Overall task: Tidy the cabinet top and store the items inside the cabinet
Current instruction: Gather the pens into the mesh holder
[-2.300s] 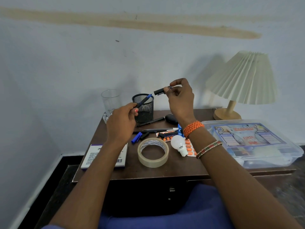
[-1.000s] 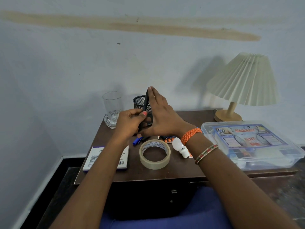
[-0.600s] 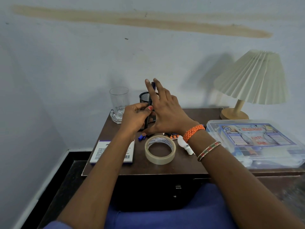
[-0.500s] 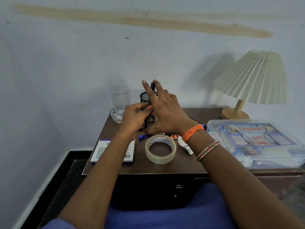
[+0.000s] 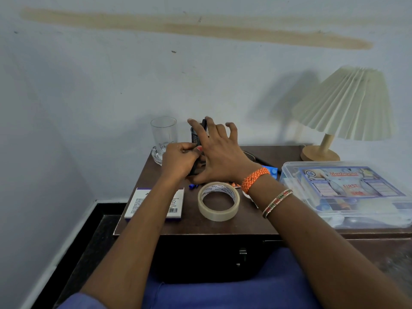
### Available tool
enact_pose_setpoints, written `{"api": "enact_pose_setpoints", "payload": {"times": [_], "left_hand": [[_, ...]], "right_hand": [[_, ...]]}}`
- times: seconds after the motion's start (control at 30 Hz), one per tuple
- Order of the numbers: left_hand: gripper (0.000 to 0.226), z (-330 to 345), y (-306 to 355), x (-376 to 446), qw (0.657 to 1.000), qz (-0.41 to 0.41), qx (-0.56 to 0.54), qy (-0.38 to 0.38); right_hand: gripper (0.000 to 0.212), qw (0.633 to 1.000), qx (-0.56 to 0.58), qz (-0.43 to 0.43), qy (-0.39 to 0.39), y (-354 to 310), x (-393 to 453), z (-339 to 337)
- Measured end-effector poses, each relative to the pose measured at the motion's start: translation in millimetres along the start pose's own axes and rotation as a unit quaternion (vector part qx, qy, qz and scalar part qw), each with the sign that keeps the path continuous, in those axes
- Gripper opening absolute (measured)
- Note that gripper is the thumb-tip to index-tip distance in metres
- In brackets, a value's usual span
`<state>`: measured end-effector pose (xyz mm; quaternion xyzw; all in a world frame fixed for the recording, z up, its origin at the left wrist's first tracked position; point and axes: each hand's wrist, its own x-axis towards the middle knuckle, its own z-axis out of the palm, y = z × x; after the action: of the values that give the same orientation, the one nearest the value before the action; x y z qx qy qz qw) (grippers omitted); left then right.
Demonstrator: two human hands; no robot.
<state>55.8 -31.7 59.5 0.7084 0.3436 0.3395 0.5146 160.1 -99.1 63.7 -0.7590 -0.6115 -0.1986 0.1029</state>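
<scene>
My left hand (image 5: 178,160) is closed around the lower part of a black pen (image 5: 203,122), held upright in front of the black mesh pen holder (image 5: 194,136). My right hand (image 5: 219,156) lies flat against the pen with its fingers spread and grips nothing. On the brown cabinet top (image 5: 223,227) lie a roll of clear tape (image 5: 218,200), a white box (image 5: 153,204), a blue cap (image 5: 192,186) and an orange pill strip (image 5: 235,185). A white bulb (image 5: 250,198) is mostly hidden under my right wrist.
A drinking glass (image 5: 163,130) stands in a glass dish (image 5: 157,153) at the back left. At the right sit a clear first aid box (image 5: 343,192) and a pleated lamp (image 5: 343,103). The cabinet doors with a latch (image 5: 242,253) are closed below.
The hands, apart with pen and cap 2.3 s ago, have come together. My right palm now rests on the pen with its fingers spread, and both hands sit slightly lower.
</scene>
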Motion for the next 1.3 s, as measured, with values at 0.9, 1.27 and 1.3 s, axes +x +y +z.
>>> {"api": "enact_pose_setpoints", "payload": {"times": [0.9, 1.27, 1.3], "left_hand": [[0.021, -6.8, -24.6, 13.2, 0.995, -0.011, -0.005, -0.095], [0.022, -7.9, -27.8, 25.1, 0.998, 0.029, 0.049, 0.011], [0.022, -8.6, -29.8, 27.2, 0.998, 0.035, 0.055, 0.021]], "right_hand": [[0.012, 0.720, 0.563, 0.269, 0.303, 33.3, 10.6, -24.8], [0.005, 0.828, 0.382, 0.199, 0.359, 56.8, 75.2, -10.3], [0.006, 0.852, 0.364, 0.185, 0.327, 56.9, 78.3, -3.9]]}}
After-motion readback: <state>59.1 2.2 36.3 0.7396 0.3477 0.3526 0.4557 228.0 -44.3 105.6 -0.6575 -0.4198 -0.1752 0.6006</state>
